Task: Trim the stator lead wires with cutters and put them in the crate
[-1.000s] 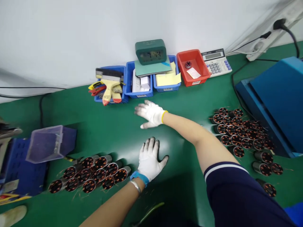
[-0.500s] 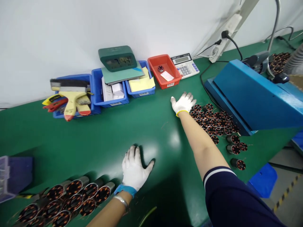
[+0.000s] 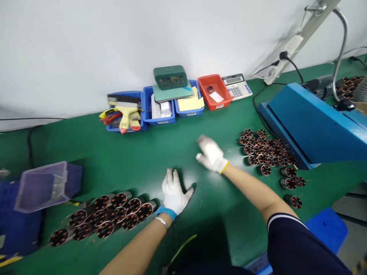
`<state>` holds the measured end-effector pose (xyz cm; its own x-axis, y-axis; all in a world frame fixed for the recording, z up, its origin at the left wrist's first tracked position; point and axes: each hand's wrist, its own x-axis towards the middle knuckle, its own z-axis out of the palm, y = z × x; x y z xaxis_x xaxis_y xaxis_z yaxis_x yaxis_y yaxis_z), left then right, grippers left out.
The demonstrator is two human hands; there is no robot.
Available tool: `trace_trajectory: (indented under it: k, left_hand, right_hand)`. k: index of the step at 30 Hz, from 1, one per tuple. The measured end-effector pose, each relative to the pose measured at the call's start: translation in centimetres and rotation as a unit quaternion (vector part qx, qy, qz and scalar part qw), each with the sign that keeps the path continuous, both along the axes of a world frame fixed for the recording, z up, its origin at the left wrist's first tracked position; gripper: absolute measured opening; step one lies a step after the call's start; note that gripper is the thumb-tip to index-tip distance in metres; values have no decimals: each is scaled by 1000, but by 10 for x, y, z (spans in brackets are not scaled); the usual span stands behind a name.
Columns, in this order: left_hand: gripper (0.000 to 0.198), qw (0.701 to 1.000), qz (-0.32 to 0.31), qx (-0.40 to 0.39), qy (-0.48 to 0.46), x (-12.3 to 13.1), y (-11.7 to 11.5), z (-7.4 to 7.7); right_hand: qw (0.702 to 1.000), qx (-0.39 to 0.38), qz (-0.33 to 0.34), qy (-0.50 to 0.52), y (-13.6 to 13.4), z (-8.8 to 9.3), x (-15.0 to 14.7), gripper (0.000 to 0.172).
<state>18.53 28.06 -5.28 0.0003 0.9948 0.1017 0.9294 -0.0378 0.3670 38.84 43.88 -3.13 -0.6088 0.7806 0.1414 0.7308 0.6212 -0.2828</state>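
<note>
My left hand (image 3: 175, 194), in a white glove with a blue cuff, lies on the green tabletop (image 3: 155, 152) with its fingers spread and nothing in it. Just left of it stands a group of motor stators (image 3: 116, 214), metal cylinders with copper windings. My right hand (image 3: 211, 153), in a white glove with a yellow edge, is slightly blurred over the middle of the table. Its thumb stands apart from its fingers and it holds nothing. A second cluster of stators (image 3: 262, 151) is to its right, apart from the hand.
Blue bins (image 3: 162, 121) of tools and papers, a clock (image 3: 171, 77), a red tray (image 3: 226, 102) and a calculator (image 3: 237, 88) line the wall. A blue sloped machine (image 3: 321, 122) is at right. A clear plastic box (image 3: 43, 187) sits at left.
My right hand has moved left and nearer to me, away from the right-hand stators. My left hand stays flat on the table. The view has swung left.
</note>
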Motion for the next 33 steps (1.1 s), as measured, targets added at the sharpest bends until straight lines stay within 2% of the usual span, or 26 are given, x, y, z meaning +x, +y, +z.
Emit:
trace_trajectory:
  k: [1,3,5,6,9,12,13,14,15,17,19,21,23,24,25,26,27,28,29,30,31,32,33]
  left_hand:
    - [89,1000,0,-2,1,0,0,0]
    - [90,1000,-1,-6,3,0,0,1]
    - [90,1000,-2,-9,4,1,1,1]
    - [90,1000,-2,-10,3,2,1,2]
    - [92,1000,0,-15,-1,3,1,3]
    - [98,1000,7,-24,-5,3,0,4]
    - [99,1000,8,-27,-6,2,-1,4]
    - [100,1000,9,-29,-6,2,-2,4]
    - [101,1000,8,-30,-6,2,-2,3]
    - [100,1000,3,-29,-5,1,-3,3]
    - [99,1000,-8,-23,-7,0,-3,2]
    - [99,1000,-12,-14,-8,-1,-3,2]
    - [100,1000,-12,-5,-6,-1,-2,1]
    - [100,1000,-11,-2,-5,-1,-2,0]
    - [100,1000,-12,0,-3,-1,-1,0]
    - [100,1000,-15,1,-2,-1,-1,-1]
    - [100,1000,-19,2,-2,-1,-1,-1]
    - [100,1000,-20,3,-1,-1,-1,-1]
    - [99,1000,-21,3,1,0,-1,-1]
    - [99,1000,-21,3,3,0,-1,-1]
    - [98,1000,-20,3,5,0,0,-1]
    - [97,1000,-18,1,7,0,0,-2]
    - [96,1000,-17,1,9,0,0,-2]
  right_hand:
    - [999,0,-38,1,26,2,5,70]
    - [998,-2,-59,-1,75,4,4,71]
    - [1000,-6,-16,-7,105,2,-15,74]
    - [1000,-7,19,-11,109,-1,-29,76]
    - [988,-11,155,-19,86,-11,-78,79]
    - [935,-2,355,-23,58,-17,-116,71]
    - [920,2,392,-19,58,-18,-127,68]
    - [918,5,395,-12,63,-18,-137,67]
    - [932,5,362,-5,72,-18,-147,68]
    - [967,-2,253,1,94,-17,-165,72]
    - [976,-8,216,-12,103,-16,-176,73]
    - [963,-2,267,-19,93,-18,-174,67]
    - [937,6,349,-3,73,-18,-158,57]
    - [931,4,366,12,66,-16,-146,52]
    - [934,6,356,22,64,-12,-133,51]
    - [949,11,312,34,69,-7,-118,55]
    - [972,23,228,53,81,0,-102,59]
    - [991,38,109,69,99,8,-87,62]
    - [995,55,-19,76,121,15,-73,65]
    - [986,65,-138,72,144,21,-61,68]
    - [971,62,-225,59,165,26,-51,72]
    - [956,52,-285,49,184,28,-44,74]
    - [948,39,-315,35,197,29,-39,74]
